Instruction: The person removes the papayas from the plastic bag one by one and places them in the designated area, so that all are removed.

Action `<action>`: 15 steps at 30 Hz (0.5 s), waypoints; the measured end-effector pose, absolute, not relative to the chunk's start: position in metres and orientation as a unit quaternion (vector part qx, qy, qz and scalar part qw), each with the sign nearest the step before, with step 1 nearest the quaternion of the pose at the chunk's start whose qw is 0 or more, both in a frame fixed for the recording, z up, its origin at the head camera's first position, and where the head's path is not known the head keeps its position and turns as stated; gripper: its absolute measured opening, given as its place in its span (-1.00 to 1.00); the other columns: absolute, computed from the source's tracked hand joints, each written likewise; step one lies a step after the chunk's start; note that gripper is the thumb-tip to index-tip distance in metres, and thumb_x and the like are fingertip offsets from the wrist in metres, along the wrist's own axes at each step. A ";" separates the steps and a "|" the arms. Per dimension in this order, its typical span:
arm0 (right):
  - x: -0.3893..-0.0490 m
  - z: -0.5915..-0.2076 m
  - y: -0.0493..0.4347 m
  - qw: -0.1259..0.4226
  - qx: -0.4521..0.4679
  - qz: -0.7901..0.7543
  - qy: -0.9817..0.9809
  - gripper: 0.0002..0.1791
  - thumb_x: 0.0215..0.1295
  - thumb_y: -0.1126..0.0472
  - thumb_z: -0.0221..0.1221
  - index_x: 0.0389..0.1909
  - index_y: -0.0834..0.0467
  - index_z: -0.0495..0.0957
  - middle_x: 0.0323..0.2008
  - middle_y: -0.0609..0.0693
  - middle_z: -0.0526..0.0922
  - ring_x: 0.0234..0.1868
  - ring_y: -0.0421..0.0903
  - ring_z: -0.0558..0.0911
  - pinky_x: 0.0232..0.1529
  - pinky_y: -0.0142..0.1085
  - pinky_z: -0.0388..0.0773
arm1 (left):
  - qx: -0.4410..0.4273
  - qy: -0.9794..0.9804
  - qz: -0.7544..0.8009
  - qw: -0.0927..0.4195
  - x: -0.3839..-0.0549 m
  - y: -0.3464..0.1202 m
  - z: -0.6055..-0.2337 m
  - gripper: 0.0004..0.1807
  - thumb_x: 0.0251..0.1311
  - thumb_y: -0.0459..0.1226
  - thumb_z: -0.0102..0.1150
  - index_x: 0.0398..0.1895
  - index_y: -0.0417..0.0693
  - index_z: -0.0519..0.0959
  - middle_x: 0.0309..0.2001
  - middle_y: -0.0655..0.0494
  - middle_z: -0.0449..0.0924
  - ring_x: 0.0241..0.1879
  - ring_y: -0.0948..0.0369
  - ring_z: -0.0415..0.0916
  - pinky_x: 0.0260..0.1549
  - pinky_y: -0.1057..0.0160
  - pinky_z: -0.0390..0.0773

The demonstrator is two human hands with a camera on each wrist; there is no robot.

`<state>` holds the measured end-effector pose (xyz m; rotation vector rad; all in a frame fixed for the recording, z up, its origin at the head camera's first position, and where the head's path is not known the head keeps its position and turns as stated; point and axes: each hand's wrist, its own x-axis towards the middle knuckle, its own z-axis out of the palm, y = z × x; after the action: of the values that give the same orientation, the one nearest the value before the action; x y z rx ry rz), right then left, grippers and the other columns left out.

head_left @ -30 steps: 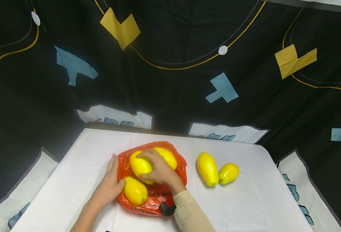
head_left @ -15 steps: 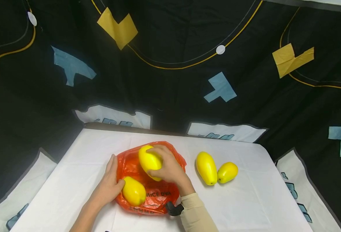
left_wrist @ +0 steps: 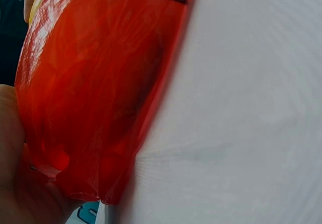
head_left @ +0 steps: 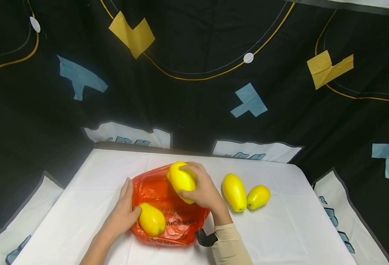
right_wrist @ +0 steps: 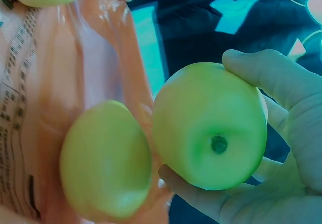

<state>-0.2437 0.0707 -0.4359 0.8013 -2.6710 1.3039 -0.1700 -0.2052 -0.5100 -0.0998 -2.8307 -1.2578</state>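
Note:
My right hand (head_left: 202, 186) holds a smooth yellow mango (head_left: 182, 181) above the far right part of the red plastic bag (head_left: 162, 197). Its fingers and thumb curve round the fruit, whose dark-tipped end shows in the right wrist view. Behind it there, a second mango (right_wrist: 105, 161) lies against the bag; in the head view the held fruit mostly hides it. Another mango (head_left: 152, 219) sits at the bag's near left. My left hand (head_left: 123, 211) grips the bag's left edge, fingers along the outside and thumb over the rim, close to that mango. Red film fills much of the left wrist view.
Two yellow mangoes, one long (head_left: 234, 192) and one smaller (head_left: 258, 197), lie side by side on the white table (head_left: 280, 228) to the right. A black strap (head_left: 205, 238) sits at the right wrist. Behind the table hangs a black cloth (head_left: 187, 110) with coloured patches.
My right hand has lifted its mango from the middle of the bag, up and to the right, over the other mango there. The left hand stays at the bag's edge.

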 end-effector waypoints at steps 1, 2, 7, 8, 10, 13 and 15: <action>-0.244 -0.435 0.073 0.036 0.257 0.424 -0.868 -0.24 -0.16 0.13 0.49 0.19 -0.22 0.49 0.32 -0.18 0.31 0.23 -0.09 0.37 0.14 -0.02 0.46 | -0.032 -0.913 -0.405 0.021 -0.170 -0.205 -0.510 0.00 0.19 -0.35 0.08 0.55 -0.18 -0.34 0.55 -0.05 -0.55 0.49 -0.16 -0.26 0.31 -0.27 0.03; -0.244 -0.434 0.075 0.041 0.254 0.424 -0.868 -0.24 -0.15 0.13 0.49 0.19 -0.22 0.50 0.31 -0.16 0.32 0.23 -0.08 0.37 0.14 -0.02 0.47 | -0.032 -0.914 -0.404 0.020 -0.170 -0.205 -0.510 0.00 0.19 -0.35 0.08 0.55 -0.19 -0.34 0.55 -0.05 -0.55 0.49 -0.16 -0.26 0.31 -0.27 0.03; -0.243 -0.431 0.087 0.063 0.235 0.438 -0.866 -0.25 -0.15 0.11 0.49 0.17 -0.24 0.49 0.31 -0.13 0.33 0.21 -0.06 0.39 0.09 -0.01 0.51 | -0.033 -0.915 -0.402 0.024 -0.171 -0.205 -0.511 0.00 0.19 -0.35 0.08 0.54 -0.20 -0.34 0.55 -0.09 -0.53 0.49 -0.16 -0.27 0.31 -0.27 0.02; -0.243 -0.430 0.089 0.067 0.233 0.440 -0.865 -0.26 -0.14 0.11 0.49 0.17 -0.24 0.49 0.31 -0.13 0.33 0.22 -0.07 0.38 0.09 0.00 0.51 | -0.034 -0.915 -0.402 0.024 -0.171 -0.205 -0.512 0.00 0.19 -0.35 0.08 0.54 -0.20 -0.34 0.55 -0.09 -0.53 0.49 -0.16 -0.27 0.31 -0.28 0.02; -0.243 -0.429 0.093 0.074 0.231 0.447 -0.861 -0.27 -0.14 0.13 0.49 0.17 -0.23 0.50 0.31 -0.12 0.33 0.23 -0.06 0.37 0.10 0.01 0.50 | -0.035 -0.915 -0.402 0.026 -0.171 -0.205 -0.512 0.00 0.19 -0.35 0.08 0.54 -0.20 -0.33 0.55 -0.08 -0.53 0.49 -0.16 -0.28 0.32 -0.27 0.02; -0.242 -0.426 0.100 0.078 0.225 0.452 -0.859 -0.28 -0.13 0.15 0.49 0.16 -0.21 0.50 0.30 -0.13 0.33 0.24 -0.08 0.35 0.11 0.02 0.48 | -0.037 -0.915 -0.401 0.026 -0.171 -0.205 -0.513 0.00 0.18 -0.35 0.08 0.54 -0.21 -0.33 0.55 -0.08 -0.54 0.49 -0.16 -0.28 0.32 -0.27 0.02; -0.242 -0.424 0.104 0.080 0.221 0.455 -0.859 -0.28 -0.13 0.15 0.49 0.17 -0.19 0.51 0.29 -0.13 0.34 0.25 -0.08 0.34 0.11 0.03 0.48 | -0.037 -0.915 -0.401 0.025 -0.171 -0.205 -0.512 0.00 0.18 -0.35 0.08 0.54 -0.21 -0.33 0.55 -0.07 -0.54 0.49 -0.16 -0.27 0.31 -0.28 0.02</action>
<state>-0.2422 0.1040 -0.4239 0.6602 -2.5701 1.3615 -0.1706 -0.2053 -0.5125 -0.1157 -2.8292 -1.2400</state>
